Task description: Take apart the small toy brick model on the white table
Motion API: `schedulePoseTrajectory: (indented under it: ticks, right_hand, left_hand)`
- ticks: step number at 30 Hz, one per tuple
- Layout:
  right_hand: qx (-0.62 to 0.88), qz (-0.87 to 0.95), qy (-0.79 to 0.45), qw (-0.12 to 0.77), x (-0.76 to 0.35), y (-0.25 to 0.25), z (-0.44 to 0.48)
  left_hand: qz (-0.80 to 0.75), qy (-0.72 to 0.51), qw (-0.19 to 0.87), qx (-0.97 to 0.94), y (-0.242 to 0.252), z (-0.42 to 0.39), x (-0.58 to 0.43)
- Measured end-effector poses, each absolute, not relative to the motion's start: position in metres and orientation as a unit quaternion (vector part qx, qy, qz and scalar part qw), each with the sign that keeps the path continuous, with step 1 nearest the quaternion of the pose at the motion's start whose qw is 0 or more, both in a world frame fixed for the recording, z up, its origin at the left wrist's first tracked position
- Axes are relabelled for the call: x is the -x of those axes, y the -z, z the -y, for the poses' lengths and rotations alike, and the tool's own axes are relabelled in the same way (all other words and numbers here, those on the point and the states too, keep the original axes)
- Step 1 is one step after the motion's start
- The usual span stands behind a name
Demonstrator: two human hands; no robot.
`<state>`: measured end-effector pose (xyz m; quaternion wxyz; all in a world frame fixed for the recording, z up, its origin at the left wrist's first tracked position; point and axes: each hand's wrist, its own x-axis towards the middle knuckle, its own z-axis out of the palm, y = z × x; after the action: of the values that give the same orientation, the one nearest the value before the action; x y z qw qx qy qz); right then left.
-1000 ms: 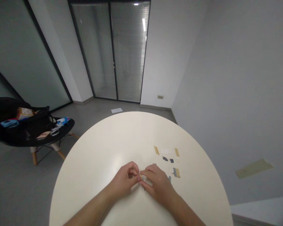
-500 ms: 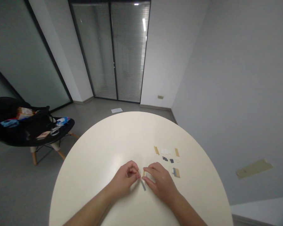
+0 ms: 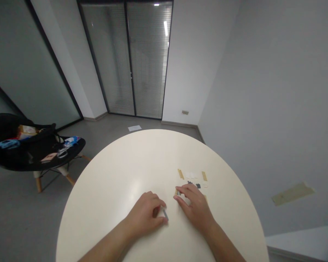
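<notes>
Over the front middle of the table, my left hand (image 3: pixel 146 214) has thumb and forefinger at the two ends of a narrow grey strip (image 3: pixel 165 214), which looks like a small toy-brick piece. To its right, my right hand (image 3: pixel 193 204) pinches a small tan piece (image 3: pixel 176 192) between thumb and fingertips, with a bit of grey showing beside it. The hands are apart. Behind my right hand lie dark small pieces (image 3: pixel 198 186), partly covered by the fingers. Another tan piece mostly hides beneath that hand.
Two tan strips, one on the left (image 3: pixel 180 174) and one on the right (image 3: pixel 204 176), flank some white pieces (image 3: pixel 191 175) on the round cream table (image 3: pixel 120 163). A black chair (image 3: pixel 38 160) with a bag and other items stands to the left.
My right hand has moved right and slightly away from me, carrying the tan piece. My left hand has shifted from a fingertip pinch onto the grey strip.
</notes>
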<state>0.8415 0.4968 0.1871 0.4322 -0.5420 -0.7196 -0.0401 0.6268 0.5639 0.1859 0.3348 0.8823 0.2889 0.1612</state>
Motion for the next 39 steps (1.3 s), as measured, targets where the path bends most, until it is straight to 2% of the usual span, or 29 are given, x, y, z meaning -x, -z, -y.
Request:
schedulePoseTrajectory:
  ticks: [5, 10, 25, 32, 39]
  right_hand:
    - [0.539, 0.728, 0.028, 0.422, -0.836, -0.186, -0.496]
    - [0.532, 0.737, 0.026, 0.416, -0.832, -0.186, -0.495]
    - [0.611, 0.631, 0.029, 0.477, -0.853, -0.186, -0.494]
    - [0.659, 0.499, 0.005, 0.563, -0.867, -0.188, -0.492]
    - [0.678, 0.426, -0.017, 0.598, -0.884, -0.185, -0.492]
  left_hand:
    - [-0.26, -0.133, 0.284, -0.913, -0.187, -0.56, -0.631]
    - [-0.25, -0.136, 0.277, -0.918, -0.183, -0.562, -0.632]
    - [-0.269, -0.175, 0.342, -0.883, -0.177, -0.565, -0.63]
    - [-0.293, -0.191, 0.377, -0.858, -0.175, -0.567, -0.627]
    - [-0.279, -0.213, 0.422, -0.836, -0.181, -0.568, -0.627]
